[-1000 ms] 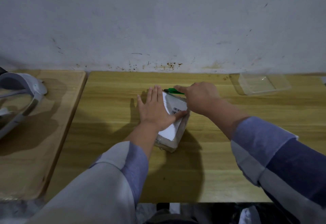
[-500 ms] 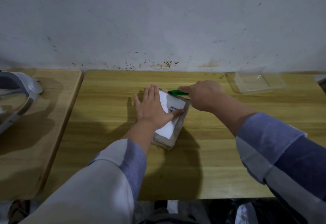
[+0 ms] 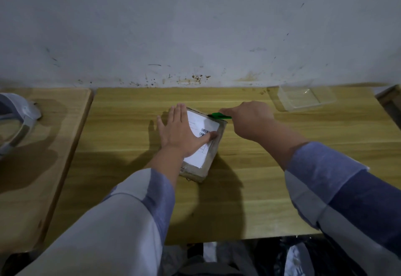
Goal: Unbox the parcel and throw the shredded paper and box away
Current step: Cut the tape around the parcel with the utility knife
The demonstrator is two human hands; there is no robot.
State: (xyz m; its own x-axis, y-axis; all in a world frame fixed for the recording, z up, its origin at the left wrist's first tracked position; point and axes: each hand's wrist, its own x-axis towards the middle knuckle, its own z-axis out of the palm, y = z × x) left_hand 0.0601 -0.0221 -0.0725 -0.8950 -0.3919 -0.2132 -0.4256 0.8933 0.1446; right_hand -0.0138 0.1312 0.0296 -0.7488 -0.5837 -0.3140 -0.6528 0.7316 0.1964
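A small taped cardboard parcel (image 3: 209,156) with a white shipping label (image 3: 196,154) lies on the wooden table (image 3: 249,178), near its middle. My left hand (image 3: 182,134) lies flat on top of the parcel, fingers spread, pressing it down. My right hand (image 3: 249,121) is closed around a green cutter (image 3: 219,115), whose tip touches the parcel's far right corner. The parcel's left half is hidden under my left hand.
A clear plastic tray (image 3: 303,100) stands at the back right by the wall. A second wooden table (image 3: 43,156) adjoins on the left with a white headset (image 3: 17,119) on it. Dark bags (image 3: 293,258) lie below the table's front edge.
My right hand has drawn the green cutter to the right along the parcel's far edge, from above its middle to its right corner. My left hand has stayed on the parcel.
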